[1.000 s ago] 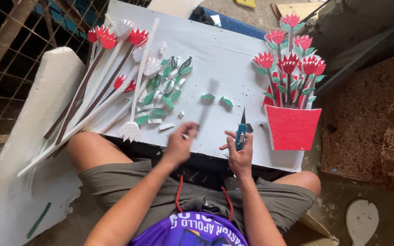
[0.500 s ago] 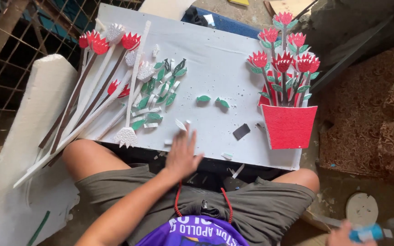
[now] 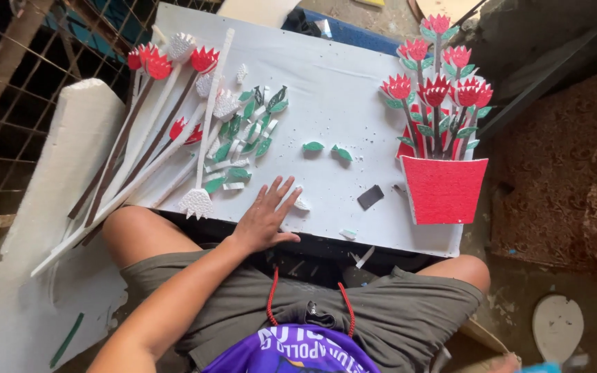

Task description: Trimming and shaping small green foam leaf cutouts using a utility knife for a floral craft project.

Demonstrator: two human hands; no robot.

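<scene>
A white foam board (image 3: 340,76) lies across my lap. My left hand (image 3: 265,217) rests flat on its near edge with the fingers spread and holds nothing; a small white foam scrap (image 3: 302,204) lies at its fingertips. Only a sliver of my right hand (image 3: 499,363) shows at the bottom right edge, low beside my thigh, with a blue tool (image 3: 540,368) sticking out of it. A red foam pot (image 3: 443,188) with red flowers and green leaves stands on the board's right side. Two loose green leaves (image 3: 327,149) lie mid-board.
Long white and brown stems with red flower heads (image 3: 167,138) and a heap of green and white leaf cutouts (image 3: 247,135) fill the board's left. A small dark rectangle (image 3: 370,197) lies near the pot. A white foam slab (image 3: 57,179) and a wire fence (image 3: 8,90) stand at the left.
My right hand left the board with the blue tool and dropped to the lower right, almost out of frame. My left hand stayed at the near edge and flattened out.
</scene>
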